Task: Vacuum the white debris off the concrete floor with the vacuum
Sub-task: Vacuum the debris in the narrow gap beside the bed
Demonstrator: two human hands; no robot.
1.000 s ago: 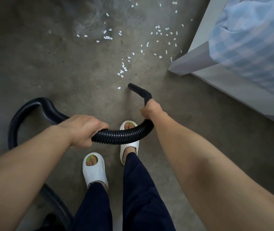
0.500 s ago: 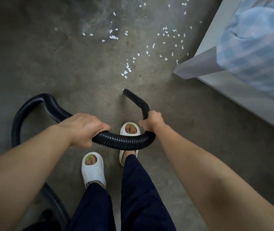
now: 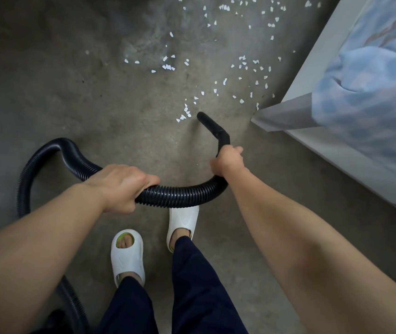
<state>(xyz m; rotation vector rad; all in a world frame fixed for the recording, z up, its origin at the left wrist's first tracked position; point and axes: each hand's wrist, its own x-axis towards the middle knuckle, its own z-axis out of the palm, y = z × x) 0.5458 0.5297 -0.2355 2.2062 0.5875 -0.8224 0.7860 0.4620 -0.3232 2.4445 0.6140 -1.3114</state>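
White debris [image 3: 216, 68]: small flat chips, paper- or foam-like (can't tell which at this res), scattered over the concrete floor [image 3: 71, 97] from mid-frame up to the top edge and right toward the bed corner. Nearest cluster sits just beside the nozzle [image 3: 210, 125] tip, on its left.

Change vs 1 s ago: we've stepped fwd and the nozzle tip has moved in from short of the pile to its near edge. The lone chip that lay closest to us a sec ago is gone, prob. sucked up. So pickup has only just begun; nearly all of it is left.

Nozzle: rigid smooth black plastic w/ an elbow bend. Hose [image 3: 180, 195]: black, ribbed, flexible, looping left and back behind us. Right hand [image 3: 228, 160] fingers wrapped tight round the nozzle below the elbow; left hand [image 3: 122, 186] fingers clamped over the hose.

Floor: rough, mottled grey. Bed [image 3: 312, 68] at right: pale frame, blue checked bedding [image 3: 372, 92]. White slippers [image 3: 127, 256] on our feet.
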